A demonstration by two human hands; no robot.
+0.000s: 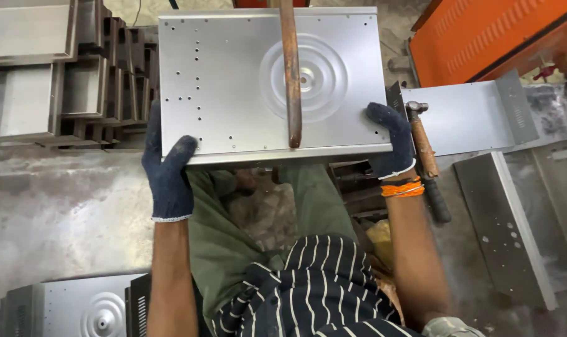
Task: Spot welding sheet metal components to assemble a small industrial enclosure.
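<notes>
A grey sheet-metal panel with a pressed round dish and several small holes lies flat in front of me. My left hand, in a dark blue knit glove, grips its near left corner. My right hand, gloved the same and with an orange band at the wrist, grips the near right corner. A rusty flat bar lies across the panel from the far edge down over the dish. My striped shirt and green trousers show below the panel.
A hammer with a rusty shaft and black grip lies just right of my right hand. Stacked metal channels stand at left. Bent metal sheets lie at right, an orange machine behind, another dished panel at bottom left.
</notes>
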